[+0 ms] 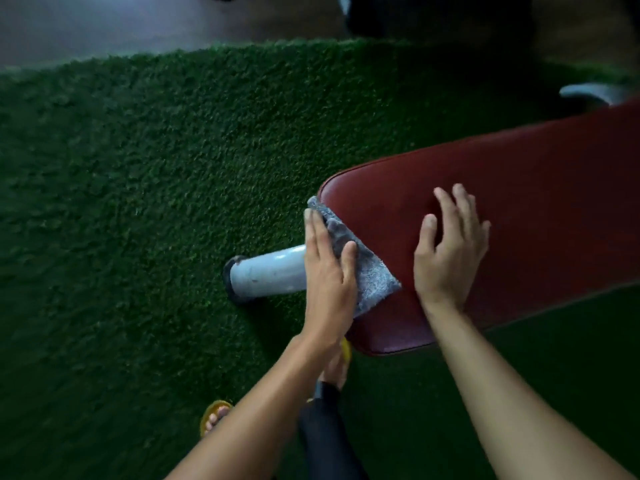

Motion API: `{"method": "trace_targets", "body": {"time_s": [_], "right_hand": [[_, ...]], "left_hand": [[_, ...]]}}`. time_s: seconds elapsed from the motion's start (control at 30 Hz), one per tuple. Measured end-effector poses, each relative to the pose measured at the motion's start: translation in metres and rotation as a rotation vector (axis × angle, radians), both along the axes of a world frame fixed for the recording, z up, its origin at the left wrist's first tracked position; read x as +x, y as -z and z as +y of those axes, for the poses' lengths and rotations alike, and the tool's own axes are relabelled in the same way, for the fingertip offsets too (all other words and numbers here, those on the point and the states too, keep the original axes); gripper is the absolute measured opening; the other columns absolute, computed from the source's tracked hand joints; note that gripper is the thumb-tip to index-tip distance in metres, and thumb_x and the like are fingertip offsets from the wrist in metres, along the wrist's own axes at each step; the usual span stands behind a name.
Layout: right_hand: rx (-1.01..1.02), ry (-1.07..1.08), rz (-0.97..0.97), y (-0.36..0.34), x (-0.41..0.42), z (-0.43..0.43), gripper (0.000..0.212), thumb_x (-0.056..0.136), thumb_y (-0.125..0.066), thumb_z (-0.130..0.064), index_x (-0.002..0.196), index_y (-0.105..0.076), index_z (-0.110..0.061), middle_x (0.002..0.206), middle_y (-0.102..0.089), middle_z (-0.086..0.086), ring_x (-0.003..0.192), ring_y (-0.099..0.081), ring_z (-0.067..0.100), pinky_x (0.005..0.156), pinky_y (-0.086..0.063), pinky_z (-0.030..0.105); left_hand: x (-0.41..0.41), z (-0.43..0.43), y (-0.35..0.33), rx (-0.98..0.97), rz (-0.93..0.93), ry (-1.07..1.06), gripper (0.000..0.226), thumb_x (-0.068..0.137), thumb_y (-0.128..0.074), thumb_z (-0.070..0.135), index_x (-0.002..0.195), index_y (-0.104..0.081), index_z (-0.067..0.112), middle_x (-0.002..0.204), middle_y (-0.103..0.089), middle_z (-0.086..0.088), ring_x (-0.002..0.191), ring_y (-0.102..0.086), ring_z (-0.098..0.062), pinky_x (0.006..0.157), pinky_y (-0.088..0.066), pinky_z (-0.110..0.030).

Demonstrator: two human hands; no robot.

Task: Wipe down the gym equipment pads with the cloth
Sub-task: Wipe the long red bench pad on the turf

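Observation:
A dark red padded bench pad (519,209) runs from the centre to the right edge. A grey cloth (370,271) lies over the pad's near-left end. My left hand (329,275) presses the cloth against that end with straight fingers, thumb on top of the cloth. My right hand (450,251) rests flat on the top of the pad just right of the cloth, fingers spread and straight.
A white metal bench leg (266,273) with a black end cap sticks out on the green artificial turf (156,185) left of the pad. My feet in yellow sandals (213,415) stand below. Another pale frame part (588,93) shows at the far right.

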State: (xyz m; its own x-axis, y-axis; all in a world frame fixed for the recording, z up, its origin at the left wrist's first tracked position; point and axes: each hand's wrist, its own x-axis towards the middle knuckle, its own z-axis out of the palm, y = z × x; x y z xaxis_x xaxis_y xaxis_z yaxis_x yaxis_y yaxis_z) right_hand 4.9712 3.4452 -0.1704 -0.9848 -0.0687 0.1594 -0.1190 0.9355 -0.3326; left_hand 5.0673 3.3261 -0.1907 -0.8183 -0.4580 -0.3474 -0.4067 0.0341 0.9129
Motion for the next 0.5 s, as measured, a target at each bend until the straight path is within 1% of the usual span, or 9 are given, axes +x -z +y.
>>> {"method": "trace_targets", "body": {"time_s": [0.03,0.07,0.13,0.2,0.23,0.3,0.37,0.5], "right_hand": [[-0.024,0.006,0.0,0.0,0.0,0.0,0.041,0.102,-0.046,-0.026,0.142,-0.054,-0.022,0.157,-0.04,-0.001,0.149,-0.028,0.017,0.123,-0.013,0.045],[-0.034,0.007,0.007,0.0,0.0,0.0,0.041,0.102,-0.047,-0.026,0.142,-0.054,-0.022,0.157,-0.041,-0.001,0.149,-0.03,0.017,0.122,-0.014,0.045],[-0.018,0.009,0.025,-0.001,0.0,-0.001,0.04,0.102,-0.047,-0.026,0.141,-0.055,-0.023,0.156,-0.042,-0.001,0.148,-0.031,0.018,0.122,-0.016,0.046],[-0.003,0.008,0.024,-0.002,-0.001,-0.001,0.04,0.102,-0.048,-0.027,0.141,-0.054,-0.023,0.156,-0.042,-0.001,0.148,-0.031,0.018,0.122,-0.016,0.046],[-0.004,0.014,0.018,-0.003,-0.001,-0.001,0.04,0.102,-0.048,-0.027,0.141,-0.054,-0.023,0.156,-0.042,-0.001,0.148,-0.031,0.018,0.122,-0.016,0.046],[-0.012,0.02,0.013,-0.004,0.0,-0.001,0.04,0.102,-0.05,-0.026,0.141,-0.054,-0.022,0.156,-0.042,-0.001,0.148,-0.032,0.018,0.122,-0.016,0.046],[-0.005,0.019,0.004,-0.006,-0.002,-0.003,0.04,0.101,-0.052,-0.025,0.142,-0.054,-0.022,0.156,-0.042,-0.001,0.148,-0.032,0.018,0.122,-0.015,0.045],[0.022,0.063,-0.039,-0.008,-0.003,-0.005,0.04,0.1,-0.054,-0.024,0.14,-0.054,-0.023,0.156,-0.042,-0.002,0.148,-0.032,0.017,0.122,-0.016,0.045]], "left_hand": [[-0.004,-0.004,0.0,-0.081,-0.003,0.047,0.066,0.105,-0.036,0.036,0.157,0.002,0.019,0.165,0.014,0.004,0.149,0.009,-0.002,0.119,0.003,-0.015],[-0.008,-0.007,0.0,-0.177,-0.012,0.11,0.067,0.105,-0.033,0.04,0.157,0.002,0.018,0.163,0.018,0.004,0.15,0.012,-0.007,0.121,0.004,-0.021],[-0.013,-0.013,0.0,-0.385,-0.054,0.277,0.067,0.103,-0.023,0.045,0.155,0.008,0.016,0.161,0.023,0.004,0.151,0.018,-0.02,0.124,0.003,-0.038],[-0.016,-0.019,0.0,-0.564,-0.076,0.405,0.066,0.104,-0.02,0.044,0.155,0.01,0.014,0.162,0.02,-0.002,0.15,0.019,-0.029,0.124,-0.003,-0.049],[-0.017,-0.022,0.0,-0.619,-0.076,0.454,0.065,0.105,-0.021,0.043,0.156,0.007,0.012,0.164,0.017,-0.006,0.15,0.018,-0.031,0.123,-0.005,-0.053],[-0.02,-0.029,0.0,-0.664,-0.06,0.533,0.065,0.105,-0.026,0.039,0.157,0.0,0.01,0.165,0.011,-0.008,0.151,0.016,-0.033,0.121,-0.009,-0.057],[-0.024,-0.037,0.001,-0.679,-0.044,0.588,0.065,0.105,-0.029,0.039,0.158,-0.002,0.011,0.166,0.008,-0.007,0.151,0.016,-0.031,0.12,-0.011,-0.06],[-0.027,-0.048,0.002,-0.659,-0.03,0.654,0.066,0.105,-0.031,0.039,0.158,-0.002,0.013,0.166,0.008,-0.004,0.151,0.016,-0.029,0.121,-0.009,-0.059]]}}
